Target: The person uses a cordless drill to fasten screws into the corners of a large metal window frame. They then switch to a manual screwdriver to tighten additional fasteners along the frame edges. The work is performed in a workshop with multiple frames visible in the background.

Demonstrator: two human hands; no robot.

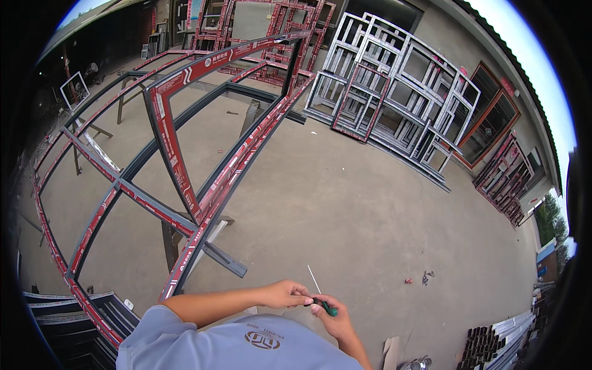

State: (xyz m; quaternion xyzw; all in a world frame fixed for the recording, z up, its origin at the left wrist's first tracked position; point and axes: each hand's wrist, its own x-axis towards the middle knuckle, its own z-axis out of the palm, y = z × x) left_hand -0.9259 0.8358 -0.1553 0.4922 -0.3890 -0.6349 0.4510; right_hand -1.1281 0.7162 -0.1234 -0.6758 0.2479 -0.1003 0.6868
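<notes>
My right hand [337, 319] is closed around the green handle of a screwdriver [332, 310], whose thin pale shaft points up and away from me. Just beside it, my left hand [287, 295] pinches a small dark piece [312, 301] that I cannot make out. Both hands meet in front of my body, at the lower middle of the view. To their left and ahead stands a large dark grey window frame [154, 206] with red protective film. A sash [174, 150] with the same film stands tilted up from it.
Trestle legs [170, 243] support the frame, and a short grey profile [226, 259] juts out under it. White-grey frames [394, 74] lean on the far wall. Dark profiles [52, 327] lie at lower left. Bundled profiles [502, 339] and cardboard [391, 353] lie at lower right on the concrete floor [370, 216].
</notes>
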